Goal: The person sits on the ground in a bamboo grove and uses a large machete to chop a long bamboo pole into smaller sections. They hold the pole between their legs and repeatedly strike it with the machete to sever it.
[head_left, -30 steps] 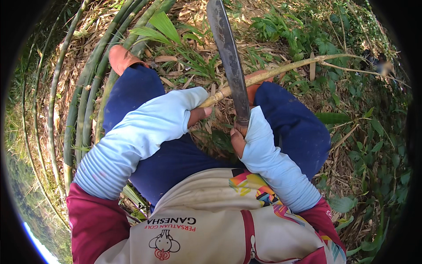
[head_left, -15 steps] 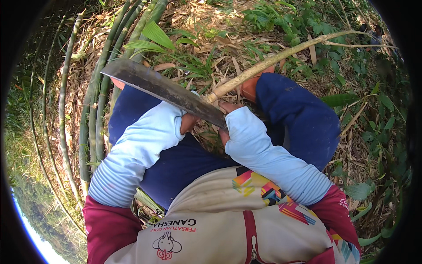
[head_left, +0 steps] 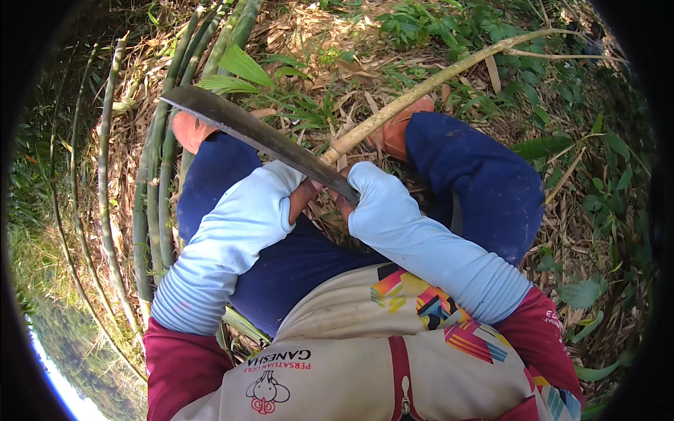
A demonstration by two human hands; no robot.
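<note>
A long dark curved blade [head_left: 253,133] slants up to the left from its grip in my right hand [head_left: 349,200], whose fingers are closed around the handle. My left hand [head_left: 305,196] holds the near end of a pale yellow bamboo stalk [head_left: 421,91], which runs away to the upper right over the leaf litter. The two hands sit side by side between my knees, and the blade's base crosses the stalk's cut end. Both forearms wear pale blue sleeves.
Several green bamboo stems [head_left: 158,175] lie in a bundle along my left side. My orange boots [head_left: 189,130] rest on dry leaves and grass. Green leafy plants [head_left: 449,21] grow at the far side and on the right.
The blade stood upright a second ago and has swung down to the left, now slanting low across the stalk's end. My left hand has stayed on the stalk.
</note>
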